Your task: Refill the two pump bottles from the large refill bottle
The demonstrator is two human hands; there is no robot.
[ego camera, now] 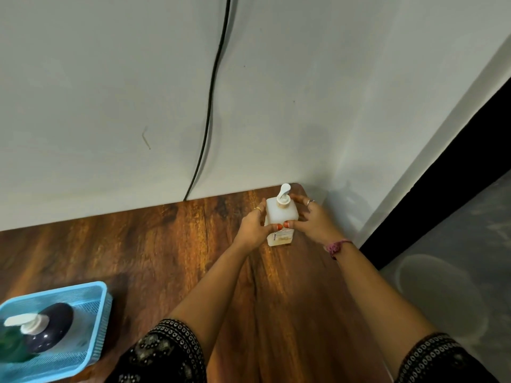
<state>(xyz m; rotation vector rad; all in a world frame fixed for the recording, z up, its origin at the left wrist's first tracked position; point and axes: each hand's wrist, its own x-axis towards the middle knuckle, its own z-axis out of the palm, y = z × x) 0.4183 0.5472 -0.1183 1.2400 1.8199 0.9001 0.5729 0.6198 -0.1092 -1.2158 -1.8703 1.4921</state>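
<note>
A white square pump bottle [281, 215] with a white pump head stands upright near the far right corner of the wooden table [166, 244]. My left hand [253, 226] grips its left side and my right hand [311, 221] grips its right side, both thumbs on the near face. At the lower left, a blue mesh basket [96, 313] holds a green pump bottle [13, 344] with a white pump, and a dark round-topped bottle [52, 330] beside it. Their lower parts are hidden by the basket.
A grey wall [110, 92] runs along the table's far edge, with a black cable [213, 92] hanging down it. The table's right edge drops to a grey floor [456, 258] with a black strip along the wall's foot.
</note>
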